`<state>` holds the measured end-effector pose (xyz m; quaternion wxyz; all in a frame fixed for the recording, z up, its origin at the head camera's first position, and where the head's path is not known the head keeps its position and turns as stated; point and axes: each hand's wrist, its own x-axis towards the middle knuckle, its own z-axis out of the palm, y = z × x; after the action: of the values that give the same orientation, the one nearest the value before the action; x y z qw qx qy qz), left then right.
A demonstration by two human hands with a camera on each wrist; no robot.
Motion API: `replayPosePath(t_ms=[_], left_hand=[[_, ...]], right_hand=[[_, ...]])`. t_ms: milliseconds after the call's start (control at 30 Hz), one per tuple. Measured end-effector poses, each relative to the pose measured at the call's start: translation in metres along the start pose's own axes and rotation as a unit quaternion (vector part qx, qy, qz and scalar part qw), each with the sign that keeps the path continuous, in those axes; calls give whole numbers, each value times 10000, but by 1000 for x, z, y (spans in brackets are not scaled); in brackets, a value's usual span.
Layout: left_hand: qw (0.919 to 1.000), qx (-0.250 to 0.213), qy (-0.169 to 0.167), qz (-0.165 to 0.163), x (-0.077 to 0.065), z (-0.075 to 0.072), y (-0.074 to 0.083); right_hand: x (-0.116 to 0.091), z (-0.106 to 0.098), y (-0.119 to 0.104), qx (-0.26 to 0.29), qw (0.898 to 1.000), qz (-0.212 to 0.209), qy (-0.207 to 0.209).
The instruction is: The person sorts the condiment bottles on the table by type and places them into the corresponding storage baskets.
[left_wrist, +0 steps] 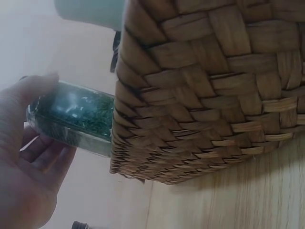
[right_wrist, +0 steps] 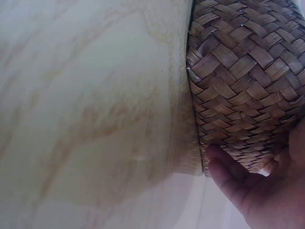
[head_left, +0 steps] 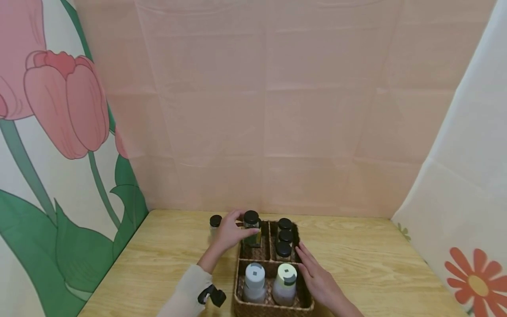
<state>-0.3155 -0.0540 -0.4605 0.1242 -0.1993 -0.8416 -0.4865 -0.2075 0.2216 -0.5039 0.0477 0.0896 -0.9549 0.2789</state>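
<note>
My left hand (head_left: 229, 232) grips a glass jar (head_left: 251, 218) with a black lid, upright over the back left compartment of a brown woven basket (head_left: 273, 311). Dark green dried flakes fill this jar (left_wrist: 78, 114) in the left wrist view, where the basket wall (left_wrist: 214, 90) hides its lower end. Along the basket's right side, my right hand (head_left: 320, 281) rests with its fingers extended against the wall. Those fingers (right_wrist: 228, 179) touch the weave in the right wrist view.
Three black-lidded jars (head_left: 284, 236) stand in the back right compartment. The front compartment holds a white-capped bottle (head_left: 255, 281) and a bottle with a pale yellow cap (head_left: 285, 285). Another black-lidded jar (head_left: 215, 221) stands on the wooden table (head_left: 356, 255), left of the basket.
</note>
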Motion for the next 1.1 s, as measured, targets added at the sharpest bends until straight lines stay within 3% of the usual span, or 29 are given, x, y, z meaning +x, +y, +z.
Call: replayPosePath(t_ms=[367, 733, 1100], left_hand=[[9997, 256, -25, -10, -2, 7, -4], [9997, 202, -91, 126, -3, 11, -5], [9986, 451, -270, -10, -6, 14, -10]], right_hand=[[0, 0, 1, 15, 10000, 18, -28], [0, 1, 2, 18, 9999, 92, -40], [1, 2, 3, 16, 10000, 75, -28]])
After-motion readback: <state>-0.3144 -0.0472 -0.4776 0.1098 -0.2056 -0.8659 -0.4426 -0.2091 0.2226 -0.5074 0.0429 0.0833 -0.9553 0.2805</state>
